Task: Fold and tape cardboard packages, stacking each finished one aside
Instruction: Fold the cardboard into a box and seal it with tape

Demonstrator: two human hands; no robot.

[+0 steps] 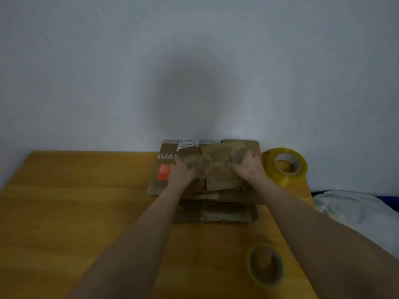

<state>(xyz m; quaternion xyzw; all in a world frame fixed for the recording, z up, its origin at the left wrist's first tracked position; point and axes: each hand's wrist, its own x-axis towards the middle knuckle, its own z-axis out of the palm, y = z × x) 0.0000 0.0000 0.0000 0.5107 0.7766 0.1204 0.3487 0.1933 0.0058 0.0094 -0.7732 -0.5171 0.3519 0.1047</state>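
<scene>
1. Head view, hands: the left hand (182, 169) and the right hand (248, 167) were both extended to the far side of the table (86, 201). Each gripped one side of the cardboard package (220, 167), fingers curled over its edges. The blur hid the exact finger placement.
2. Head view, task item: the cardboard package lay on top of a stack of cardboard (216, 210) near the wall. It was worn and carried strips of old tape. A crease ran between the two hands.
3. Head view, reason for the hold: a grip on both sides of the crease probably served to fold the panels together and keep them flat for taping.
4. Head view, support: a printed cardboard sheet (164, 165) with a red label lay beneath the stack and projected to the left.
5. Head view, tape: a large tape roll (286, 166) sat just beside the right hand, within easy reach. A small tape roll (266, 264) stood near the front edge.
6. Head view, surface and room: the table was yellow-brown wood set against a plain pale wall (194, 61). A white cloth (356, 208) lay beyond the right edge. Lighting was dim.
</scene>
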